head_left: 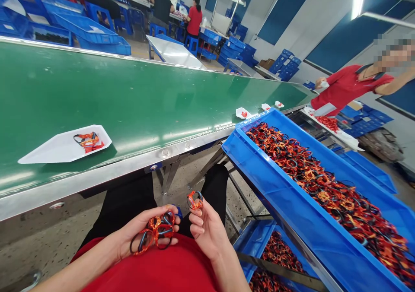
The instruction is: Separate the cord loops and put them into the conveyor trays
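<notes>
My left hand (129,236) is palm up, its fingers curled round several red-orange and black ring-shaped pieces (160,229). Between the thumb and fingers of my right hand (209,229) a single ring-shaped piece (194,200) of the same colours is pinched upright. Both hands are close together in front of my red shirt, above my lap. To the right, a large blue crate (275,171) is filled with many such pieces (311,171). On the green conveyor belt (155,97) at left lies a white pointed tray (60,147) with a few red and black pieces inside.
A metal rail (129,169) edges the belt in front of me. Farther along sit smaller white trays (242,113). Below the crate, another blue crate (253,240) holds more pieces. A person in red (343,87) stands at far right; others sit at tables behind the belt.
</notes>
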The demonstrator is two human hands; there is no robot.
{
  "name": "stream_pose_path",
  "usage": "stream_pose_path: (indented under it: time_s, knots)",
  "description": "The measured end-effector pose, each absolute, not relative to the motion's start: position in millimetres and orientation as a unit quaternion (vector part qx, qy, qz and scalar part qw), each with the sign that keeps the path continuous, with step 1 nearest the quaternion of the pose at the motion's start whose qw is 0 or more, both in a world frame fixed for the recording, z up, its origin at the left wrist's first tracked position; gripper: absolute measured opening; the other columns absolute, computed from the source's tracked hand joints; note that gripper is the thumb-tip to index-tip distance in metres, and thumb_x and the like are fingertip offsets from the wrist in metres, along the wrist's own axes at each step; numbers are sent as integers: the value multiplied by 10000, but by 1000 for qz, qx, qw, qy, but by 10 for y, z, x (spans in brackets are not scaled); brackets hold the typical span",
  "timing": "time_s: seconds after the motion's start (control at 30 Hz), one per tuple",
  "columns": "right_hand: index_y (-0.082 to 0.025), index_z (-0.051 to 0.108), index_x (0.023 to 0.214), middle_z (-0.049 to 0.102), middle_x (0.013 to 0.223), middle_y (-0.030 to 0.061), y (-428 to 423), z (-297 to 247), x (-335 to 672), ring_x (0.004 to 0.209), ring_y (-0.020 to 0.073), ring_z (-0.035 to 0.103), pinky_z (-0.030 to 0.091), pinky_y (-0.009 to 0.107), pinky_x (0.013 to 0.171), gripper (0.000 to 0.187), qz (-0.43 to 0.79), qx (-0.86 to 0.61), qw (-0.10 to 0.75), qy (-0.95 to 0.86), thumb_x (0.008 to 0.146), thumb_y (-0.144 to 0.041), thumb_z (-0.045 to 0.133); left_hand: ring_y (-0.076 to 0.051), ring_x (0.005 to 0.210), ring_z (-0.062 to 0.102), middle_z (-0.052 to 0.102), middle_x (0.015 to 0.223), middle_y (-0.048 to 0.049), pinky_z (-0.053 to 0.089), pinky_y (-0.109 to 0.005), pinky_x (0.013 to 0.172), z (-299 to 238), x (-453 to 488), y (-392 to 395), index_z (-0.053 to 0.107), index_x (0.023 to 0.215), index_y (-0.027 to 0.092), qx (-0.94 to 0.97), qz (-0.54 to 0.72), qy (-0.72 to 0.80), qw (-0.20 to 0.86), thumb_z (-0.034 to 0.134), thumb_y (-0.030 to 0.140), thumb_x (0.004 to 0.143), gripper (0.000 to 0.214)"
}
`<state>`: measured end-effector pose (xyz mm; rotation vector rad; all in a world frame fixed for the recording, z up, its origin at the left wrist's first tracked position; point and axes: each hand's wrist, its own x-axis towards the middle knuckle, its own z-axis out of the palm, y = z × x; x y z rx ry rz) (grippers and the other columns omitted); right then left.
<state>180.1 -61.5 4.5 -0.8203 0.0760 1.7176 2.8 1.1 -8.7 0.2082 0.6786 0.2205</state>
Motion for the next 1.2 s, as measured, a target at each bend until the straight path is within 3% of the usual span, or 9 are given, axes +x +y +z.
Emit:
stream_pose_path:
  time_s: [0.3, 0.7, 1.2]
  knots:
    - [-183, 511, 790, 441, 643, -47, -655, 0, 1741, 458, 40, 300, 202, 136, 384, 221, 673, -391, 626, -41, 765, -338, 667, -194, 806, 634, 671, 854, -100, 487, -442, 830, -99, 25, 3, 644, 893, 159, 115, 113, 310, 937, 548, 314, 828, 193]
    - [-184, 480, 724, 399, 565, -68, -619, -126, 1717, 444, 41, 301, 223, 144, 377, 220, 610, -440, 637, -171, 829, -328, 610, -206, 819, 626, 661, 895, -91, 493, -436, 800, -131, 18, 0, 644, 932, 153, 115, 124, 290, 942, 519, 316, 840, 226]
    - [-167, 513, 835, 459, 654, -60, -588, -233, 1759, 461, 19, 362, 220, 119, 373, 195, 658, -390, 644, -16, 803, -306, 646, -201, 804, 628, 666, 896, -98, 498, -444, 808, -152, 40, 30, 640, 927, 145, 104, 108, 313, 938, 537, 374, 825, 271]
